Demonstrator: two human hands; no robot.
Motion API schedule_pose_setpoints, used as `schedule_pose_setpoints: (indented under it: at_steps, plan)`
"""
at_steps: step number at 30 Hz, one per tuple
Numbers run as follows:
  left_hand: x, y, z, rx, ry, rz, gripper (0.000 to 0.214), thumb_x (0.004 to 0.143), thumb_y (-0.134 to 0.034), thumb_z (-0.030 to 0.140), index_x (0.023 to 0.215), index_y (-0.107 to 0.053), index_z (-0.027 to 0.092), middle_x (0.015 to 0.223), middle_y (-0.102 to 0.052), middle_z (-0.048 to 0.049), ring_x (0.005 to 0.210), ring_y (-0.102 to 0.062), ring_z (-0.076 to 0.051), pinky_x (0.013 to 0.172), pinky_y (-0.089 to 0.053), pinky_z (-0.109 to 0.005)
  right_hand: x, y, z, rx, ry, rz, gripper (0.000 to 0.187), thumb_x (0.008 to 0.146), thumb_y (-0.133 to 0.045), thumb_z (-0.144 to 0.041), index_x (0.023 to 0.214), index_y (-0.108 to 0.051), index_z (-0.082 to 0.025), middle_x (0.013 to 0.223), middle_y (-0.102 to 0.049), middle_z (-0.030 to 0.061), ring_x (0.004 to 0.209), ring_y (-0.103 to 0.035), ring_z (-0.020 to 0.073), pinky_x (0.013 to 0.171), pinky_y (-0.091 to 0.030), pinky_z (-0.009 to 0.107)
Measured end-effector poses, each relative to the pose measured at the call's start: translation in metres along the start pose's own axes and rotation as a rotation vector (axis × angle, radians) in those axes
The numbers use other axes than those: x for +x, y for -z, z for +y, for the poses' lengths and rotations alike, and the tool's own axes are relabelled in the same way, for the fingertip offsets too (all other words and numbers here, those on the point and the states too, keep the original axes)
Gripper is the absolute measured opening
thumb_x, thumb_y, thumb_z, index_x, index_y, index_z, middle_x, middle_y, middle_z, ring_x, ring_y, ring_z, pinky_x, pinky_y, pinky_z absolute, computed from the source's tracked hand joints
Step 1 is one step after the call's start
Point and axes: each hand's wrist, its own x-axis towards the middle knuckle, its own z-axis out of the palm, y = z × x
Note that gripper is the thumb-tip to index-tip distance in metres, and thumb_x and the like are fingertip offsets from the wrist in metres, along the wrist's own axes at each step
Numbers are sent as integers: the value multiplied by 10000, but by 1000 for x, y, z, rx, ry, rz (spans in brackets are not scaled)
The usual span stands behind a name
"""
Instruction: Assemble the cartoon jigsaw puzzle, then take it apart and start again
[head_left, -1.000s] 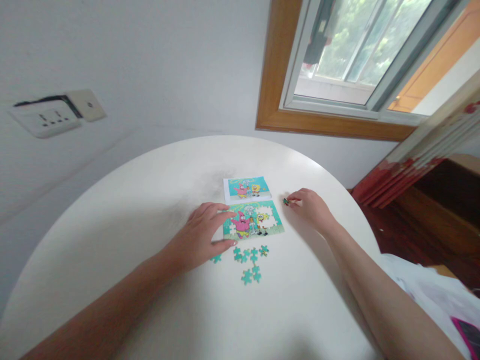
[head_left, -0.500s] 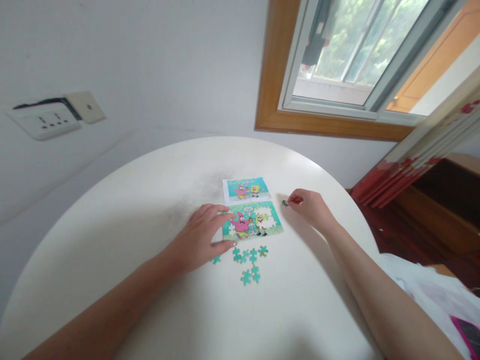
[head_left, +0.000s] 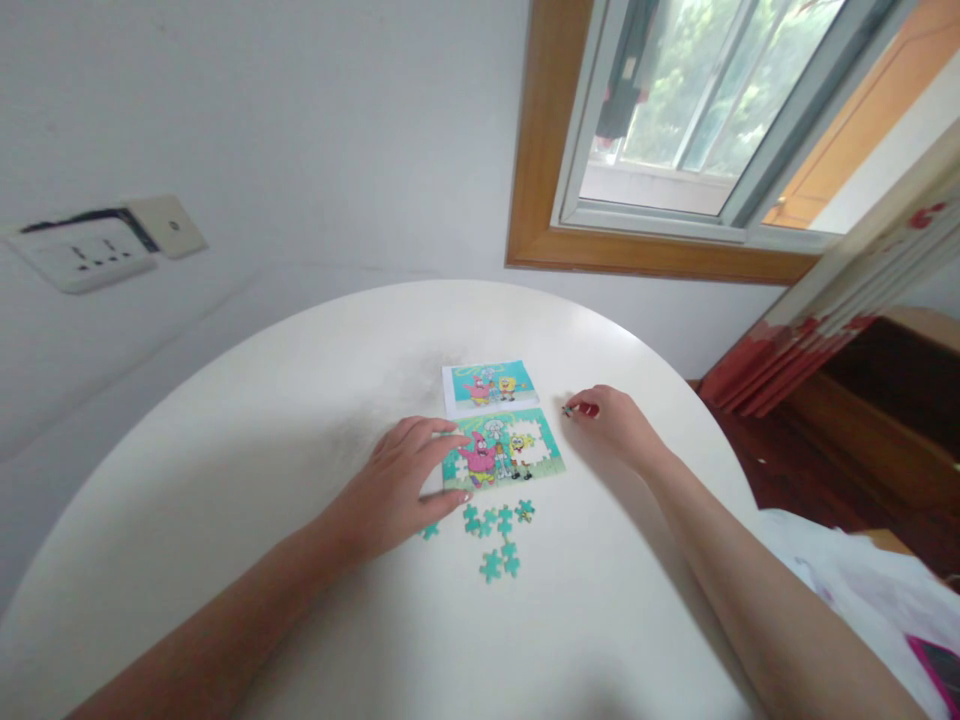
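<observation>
A jigsaw puzzle [head_left: 481, 462] with cartoon figures lies partly filled on the table, with white gaps at its right and left sides. My left hand [head_left: 412, 475] rests with fingers spread over the puzzle's left edge, holding nothing. To the right of the puzzle, my right hand [head_left: 607, 420] pinches a small dark-green puzzle piece [head_left: 568, 410] between thumb and fingertips. Just beyond the puzzle sits a reference picture [head_left: 491, 384] of the same scene. Several loose teal pieces [head_left: 491, 565] are scattered on the near side, one partly hidden by my left hand.
Everything lies on a round white table [head_left: 375, 340] against a wall. A wood-framed window [head_left: 667, 250] is at the back right, beside a red and cream curtain [head_left: 757, 350]. A wall socket [head_left: 94, 255] is on the left. White plastic-like material [head_left: 832, 590] lies at the right.
The view has tilted slightly, so the table sits a little lower in the picture. My hands hold nearly the same positions, the right one still pinching the puzzle piece.
</observation>
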Motion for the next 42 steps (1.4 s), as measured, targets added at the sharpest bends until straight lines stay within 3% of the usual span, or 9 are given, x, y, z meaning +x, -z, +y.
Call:
schedule_pose_setpoints:
  at_steps: [5,11,17,22,29,36,42]
  plan:
    - [-1,-1,0,7,1,9,469,848,-640,380,1270,-542,201,1289,-516,-110,1222,-448,-282,1052,-371,-434,-2,6,-5,277,-64,59,158,818,-566,-251,848,-709,-189,756,-718,31,674,-629,153,648,-445,262]
    - [0,-1,1,5,2,13,449,849,-636,365,1260,-555,205,1286,-521,-104,1218,-453,-283,1046,-377,-429,-4,0,-14,721,-133,-85,190,747,-651,-365,782,-673,-180,736,-710,37,636,-612,145,620,-464,270]
    - [1,0,1,-13,20,1,437,861,-625,387,1254,-555,208,1276,-524,-105,1210,-456,-280,1042,-382,-444,-10,1,-28,879,-158,-196,271,701,-700,-430,752,-676,-165,670,-640,6,618,-527,112,592,-394,246]
    - [1,0,1,-23,10,2,445,860,-632,383,1260,-548,206,1280,-521,-109,1213,-457,-283,1042,-382,-445,-11,-2,-33,1012,-192,-264,320,694,-717,-373,926,-689,-155,732,-638,4,621,-509,96,575,-383,232]
    - [1,0,1,-28,1,4,446,859,-636,383,1257,-549,200,1286,-525,-110,1224,-460,-279,1054,-375,-432,-10,-10,-29,959,-123,-252,290,741,-686,-341,948,-705,-141,730,-645,16,653,-534,113,619,-433,249]
    - [0,0,1,-27,0,1,452,858,-639,379,1266,-543,208,1291,-529,-110,1225,-458,-278,1053,-377,-433,-10,-15,-28,525,-27,-116,264,801,-562,-264,989,-718,-165,694,-642,-1,626,-514,113,613,-409,244]
    - [1,0,1,-30,-3,-12,456,856,-640,383,1268,-539,215,1290,-528,-108,1222,-459,-279,1049,-379,-437,-12,-14,-31,455,-31,-124,217,795,-581,-269,917,-731,-171,727,-680,14,614,-525,115,580,-388,232]
